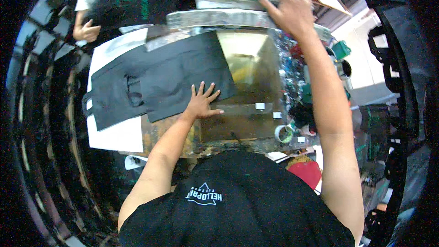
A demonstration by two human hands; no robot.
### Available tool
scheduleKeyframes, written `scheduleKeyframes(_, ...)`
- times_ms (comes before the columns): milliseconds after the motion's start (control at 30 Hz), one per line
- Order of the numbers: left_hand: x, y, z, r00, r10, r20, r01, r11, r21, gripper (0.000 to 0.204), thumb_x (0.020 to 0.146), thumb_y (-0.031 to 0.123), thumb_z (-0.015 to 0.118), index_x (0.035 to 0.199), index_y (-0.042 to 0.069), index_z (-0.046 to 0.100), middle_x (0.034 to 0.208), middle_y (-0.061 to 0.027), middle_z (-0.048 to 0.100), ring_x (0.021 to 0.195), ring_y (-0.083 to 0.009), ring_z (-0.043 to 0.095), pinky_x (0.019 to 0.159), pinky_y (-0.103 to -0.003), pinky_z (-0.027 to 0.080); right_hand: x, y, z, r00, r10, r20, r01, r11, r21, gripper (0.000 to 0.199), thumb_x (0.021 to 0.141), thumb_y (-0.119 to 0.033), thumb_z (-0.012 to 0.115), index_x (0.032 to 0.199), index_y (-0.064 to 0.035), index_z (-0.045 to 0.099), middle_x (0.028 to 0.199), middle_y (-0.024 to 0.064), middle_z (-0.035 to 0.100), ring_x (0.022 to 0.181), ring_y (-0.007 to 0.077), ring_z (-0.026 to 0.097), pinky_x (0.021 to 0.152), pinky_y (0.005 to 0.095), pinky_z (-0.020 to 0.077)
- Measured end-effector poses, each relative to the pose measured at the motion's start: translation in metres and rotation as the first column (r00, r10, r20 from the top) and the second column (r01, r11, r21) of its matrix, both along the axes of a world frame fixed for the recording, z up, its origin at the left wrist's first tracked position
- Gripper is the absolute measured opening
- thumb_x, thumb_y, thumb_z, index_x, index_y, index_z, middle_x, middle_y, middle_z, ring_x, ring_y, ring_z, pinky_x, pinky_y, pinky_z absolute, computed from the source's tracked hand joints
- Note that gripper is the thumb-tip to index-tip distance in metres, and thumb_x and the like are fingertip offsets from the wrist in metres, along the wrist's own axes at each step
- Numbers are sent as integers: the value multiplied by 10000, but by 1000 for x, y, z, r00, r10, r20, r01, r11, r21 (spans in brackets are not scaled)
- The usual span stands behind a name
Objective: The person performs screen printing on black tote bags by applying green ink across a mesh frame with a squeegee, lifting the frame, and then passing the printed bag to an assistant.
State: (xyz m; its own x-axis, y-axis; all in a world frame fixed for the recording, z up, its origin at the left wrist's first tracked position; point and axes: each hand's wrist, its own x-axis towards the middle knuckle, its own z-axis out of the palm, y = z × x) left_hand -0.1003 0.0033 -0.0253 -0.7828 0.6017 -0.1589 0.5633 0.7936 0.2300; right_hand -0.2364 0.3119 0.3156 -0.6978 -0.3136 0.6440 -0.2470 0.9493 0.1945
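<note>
Stained worktable [154, 133], black cloth [171, 75] under left hand [199, 105]

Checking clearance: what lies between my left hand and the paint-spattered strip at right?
Head view: black fabric, then a glossy brown board bearing small white squares.

The flat, black, rectangular cloth piece [183, 64] looks matt and softly wrinkled. Under its left part, the white flat sheet [121, 133] seems to be smooth paper or card. At right of the cloth, the brown-gold flat board [250, 59] is smooth and glossy, strongly reflecting light. Beyond the cloth, the long pale bar [219, 19] looks rough and stained; its material I cannot tell. Farther right of the cloth, the small green container [341, 50] appears plastic.
</note>
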Motion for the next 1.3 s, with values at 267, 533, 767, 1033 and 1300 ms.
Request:
scheduleKeyframes(267,-20,166,-1,975,-222,-30,224,970,98,1141,701,969,435,1562,222,421,1685,-117,215,1532,-485,114,1153,-755,-13,0,-5,24,977,156,145,-119,965,-233,664,981,-662,448,903,-40,666,833,156,656,862,296,613,888,501,406)
scheduleKeyframes(533,-2,202,3,979,-203,-26,204,953,226,1158,669,957,495,1515,166,493,1648,-154,296,1515,-510,149,1141,-767,2,-22,1,33,977,146,158,-112,973,-204,662,991,-647,420,970,-40,683,868,149,672,906,288,624,907,493,400)
scheduleKeyframes(767,14,202,14,993,-113,-17,114,957,268,1147,695,909,554,1521,118,472,1640,-178,303,1514,-473,209,1183,-701,61,-14,-6,32,989,115,89,-96,977,-193,677,974,-676,428,1001,-51,688,923,163,680,939,296,625,949,500,390)
scheduleKeyframes(1033,-7,58,208,913,-149,379,-405,-429,808,998,868,717,621,1535,47,301,1480,-265,482,1385,-365,481,1165,-535,391,44,-2,-19,975,77,208,-48,988,-144,544,912,-536,608,1198,-73,636,1136,174,644,1140,337,582,968,561,369)
scheduleKeyframes(1300,93,6,106,404,-297,865,-888,-353,293,1192,844,866,447,1576,-4,89,1511,-276,389,1379,-411,450,1130,-550,409,132,1,-150,771,70,633,-48,997,-52,527,773,-175,782,1239,-162,535,1078,92,600,1098,307,581,857,519,399)
